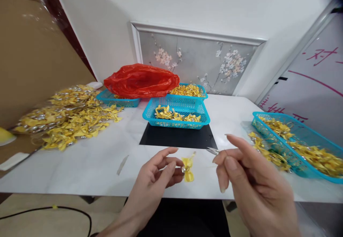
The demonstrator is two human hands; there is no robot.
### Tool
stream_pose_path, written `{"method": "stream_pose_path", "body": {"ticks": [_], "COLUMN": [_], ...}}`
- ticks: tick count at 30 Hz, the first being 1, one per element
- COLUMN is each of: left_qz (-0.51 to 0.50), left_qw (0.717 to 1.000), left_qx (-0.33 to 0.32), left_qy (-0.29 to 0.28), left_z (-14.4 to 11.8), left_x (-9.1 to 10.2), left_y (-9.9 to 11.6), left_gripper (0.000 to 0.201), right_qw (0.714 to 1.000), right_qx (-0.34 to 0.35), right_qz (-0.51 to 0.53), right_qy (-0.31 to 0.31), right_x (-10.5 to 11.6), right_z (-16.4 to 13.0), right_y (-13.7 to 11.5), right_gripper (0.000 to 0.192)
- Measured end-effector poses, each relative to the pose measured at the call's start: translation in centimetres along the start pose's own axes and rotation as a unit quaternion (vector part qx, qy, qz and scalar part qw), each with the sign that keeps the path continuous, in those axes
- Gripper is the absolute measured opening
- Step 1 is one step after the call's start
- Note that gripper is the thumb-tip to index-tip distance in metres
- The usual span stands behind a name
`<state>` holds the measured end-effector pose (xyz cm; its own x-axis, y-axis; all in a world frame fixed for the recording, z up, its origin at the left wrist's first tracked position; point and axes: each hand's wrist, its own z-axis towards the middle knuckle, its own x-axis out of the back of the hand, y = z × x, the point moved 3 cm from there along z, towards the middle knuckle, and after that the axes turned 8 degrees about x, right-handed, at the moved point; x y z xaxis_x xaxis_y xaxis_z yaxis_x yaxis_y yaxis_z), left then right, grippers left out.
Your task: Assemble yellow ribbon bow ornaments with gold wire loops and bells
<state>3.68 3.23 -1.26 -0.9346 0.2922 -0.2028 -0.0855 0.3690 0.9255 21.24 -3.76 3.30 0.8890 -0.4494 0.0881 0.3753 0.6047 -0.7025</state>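
Observation:
My left hand (158,174) pinches a small yellow ribbon bow (188,168) with a silvery bead at its knot, just above the white table's front edge (88,169). My right hand (249,179) holds a small pair of metal snips (213,151) between thumb and fingers; the blade tips point left, a short way right of the bow and apart from it. Straight beyond the hands, a blue mesh basket (177,112) with several yellow bows sits at the far edge of a black mat (178,137).
A heap of yellow bows (69,117) covers the table's left part. At the right stands a blue basket (300,140) full of bows, with loose ones (268,151) beside it. Behind are two more blue baskets (189,89), one under a red plastic bag (140,80). A thin strip (122,164) lies left of my hands.

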Motion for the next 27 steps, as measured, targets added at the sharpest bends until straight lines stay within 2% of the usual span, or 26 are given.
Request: {"method": "stream_pose_path", "body": {"ticks": [4, 6, 11, 14, 18, 22, 27], "left_qz": [0.044, 0.074, 0.143, 0.107, -0.008, -0.068, -0.038], "left_qw": [0.998, 0.995, 0.986, 0.988, 0.990, 0.980, 0.988], "left_qx": [0.000, -0.008, -0.054, -0.026, 0.027, 0.050, 0.028], "left_qy": [-0.047, -0.067, -0.066, -0.106, -0.142, -0.180, -0.145], "left_z": [-0.1, 0.1, 1.3, 1.8, 1.8, 1.2, 0.8], "left_x": [-0.5, -0.7, -0.7, -1.2, -2.2, -2.9, -2.7], "left_y": [0.1, -0.1, -0.4, -0.6, -0.4, 0.3, 0.8], "left_gripper": [0.031, 0.030, 0.027, 0.033, 0.038, 0.030, 0.024], "right_qw": [0.999, 0.995, 0.967, 0.954, 0.939, 0.932, 0.929], "right_qx": [-0.030, -0.049, -0.094, -0.105, -0.121, -0.123, -0.117], "right_qz": [0.037, 0.085, 0.235, 0.281, 0.322, 0.342, 0.351], "right_qy": [-0.004, -0.009, 0.018, 0.004, -0.008, -0.008, -0.009], "right_x": [-0.7, -1.2, -1.8, -2.2, -3.1, -3.6, -3.5], "right_z": [0.9, 1.3, 2.5, 3.3, 4.2, 4.5, 4.5], "right_y": [0.2, 0.8, 2.4, 2.5, 2.1, 1.7, 1.4], "right_gripper": [0.017, 0.015, 0.012, 0.012, 0.012, 0.010, 0.011]}}
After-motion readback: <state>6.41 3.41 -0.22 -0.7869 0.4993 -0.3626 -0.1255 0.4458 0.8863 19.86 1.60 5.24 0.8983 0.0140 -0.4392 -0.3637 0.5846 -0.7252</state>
